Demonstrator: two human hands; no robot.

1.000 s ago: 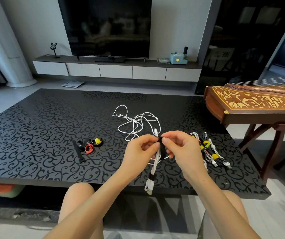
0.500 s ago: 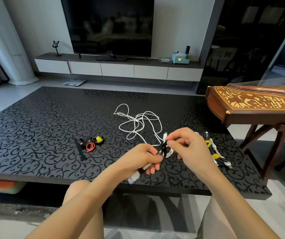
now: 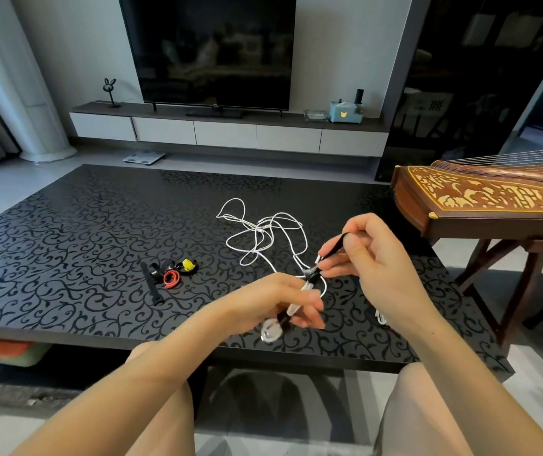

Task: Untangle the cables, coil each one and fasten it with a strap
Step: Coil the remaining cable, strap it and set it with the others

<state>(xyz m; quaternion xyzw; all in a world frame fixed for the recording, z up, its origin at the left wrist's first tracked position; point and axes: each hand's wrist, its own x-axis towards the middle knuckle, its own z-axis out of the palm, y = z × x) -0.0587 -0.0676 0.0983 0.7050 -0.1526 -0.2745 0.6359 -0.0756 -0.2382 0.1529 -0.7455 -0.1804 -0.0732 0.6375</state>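
Observation:
My left hand (image 3: 276,301) grips a coiled white cable (image 3: 291,311) above the near edge of the black patterned table (image 3: 66,245); its plug end hangs blurred below my fingers. A black strap (image 3: 331,251) is wrapped round the coil's top, and my right hand (image 3: 372,258) pinches the strap's free end, pulled up and to the right. A loose tangle of white cable (image 3: 263,232) lies on the table just beyond both hands. Spare straps (image 3: 171,274), black, red and yellow, lie to the left.
Part of a bundled white cable (image 3: 381,315) shows under my right wrist. A wooden zither (image 3: 480,199) on a stand is at the table's right. A TV (image 3: 211,51) and a low cabinet (image 3: 224,133) stand behind. My knees are under the near edge.
My right hand has drawn the strap's end up and to the right, away from the coil. My left hand has dropped lower with the coil.

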